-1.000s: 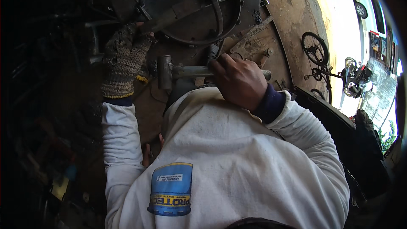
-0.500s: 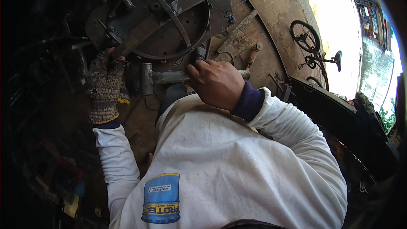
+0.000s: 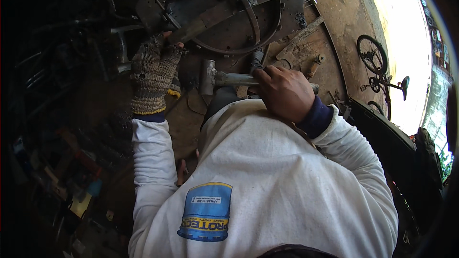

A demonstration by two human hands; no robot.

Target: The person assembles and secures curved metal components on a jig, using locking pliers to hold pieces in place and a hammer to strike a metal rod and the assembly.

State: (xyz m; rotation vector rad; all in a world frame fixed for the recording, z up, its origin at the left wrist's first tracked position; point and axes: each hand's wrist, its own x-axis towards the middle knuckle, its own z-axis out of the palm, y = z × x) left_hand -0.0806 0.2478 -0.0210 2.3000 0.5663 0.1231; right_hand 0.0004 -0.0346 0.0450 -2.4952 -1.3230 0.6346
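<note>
My left hand [image 3: 154, 77], in a worn knitted glove with bare fingertips, grips the near end of a long flat metal bar [image 3: 210, 21]. That bar slants up and to the right across a dark steel plate [image 3: 299, 2], passing by a curved metal strip [image 3: 246, 5]. In my bare right hand [image 3: 286, 91] is a hammer [image 3: 234, 79], its fingers wrapped round the pipe-like handle. The hammer's cylindrical head points left, in front of my body and apart from the bar.
A round metal hoop [image 3: 224, 51] lies on the plate under the bar. Right of the plate, scrap metal pieces [image 3: 299, 38] are on the brown floor. A bicycle [image 3: 375, 62] stands farther right, near a long dark object [image 3: 387, 126]. Dim clutter [image 3: 71, 162] fills the left side.
The whole scene has shifted to the right in the picture as the view turned. Both hands keep their holds on the bar and the hammer.
</note>
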